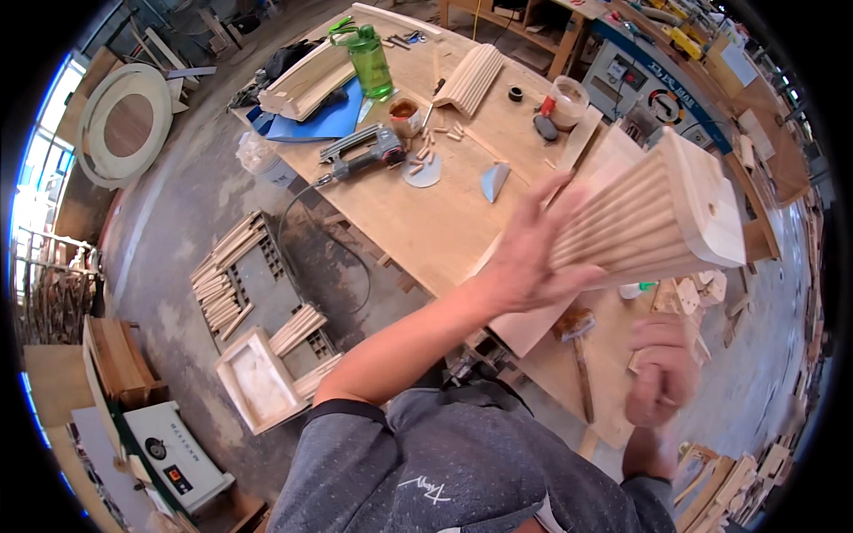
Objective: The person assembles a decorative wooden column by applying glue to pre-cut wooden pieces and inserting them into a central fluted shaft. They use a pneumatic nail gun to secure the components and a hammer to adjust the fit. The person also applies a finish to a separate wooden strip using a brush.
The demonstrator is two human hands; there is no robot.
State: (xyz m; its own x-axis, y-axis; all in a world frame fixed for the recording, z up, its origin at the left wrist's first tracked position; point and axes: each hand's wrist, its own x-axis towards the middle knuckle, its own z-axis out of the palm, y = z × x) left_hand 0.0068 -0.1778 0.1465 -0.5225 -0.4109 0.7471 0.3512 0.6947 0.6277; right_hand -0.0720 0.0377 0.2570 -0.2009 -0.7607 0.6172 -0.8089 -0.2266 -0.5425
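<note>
A fluted wooden block (635, 213), with rounded grooves along its side and a small hole in its flat end, lies tilted over a pale board (533, 329) at the right of the workbench. My left hand (524, 253) spans the block's near end, thumb along the lower edge and the other fingers up its grooved face. Low on the right, my right hand (662, 373) is curled closed, apart from the block and slightly blurred; whatever its fingers hold, if anything, is hidden. Between them a brush (582, 373) with a brown-stained head lies on the bench.
On the workbench (418, 235) are a nail gun (364, 151), wooden dowels (431, 151), a glue cup (405, 117), a green bottle (370, 64), another fluted piece (471, 78) and a tub (569, 96). A hose hangs over the left edge beside a floor rack (262, 284) of sticks.
</note>
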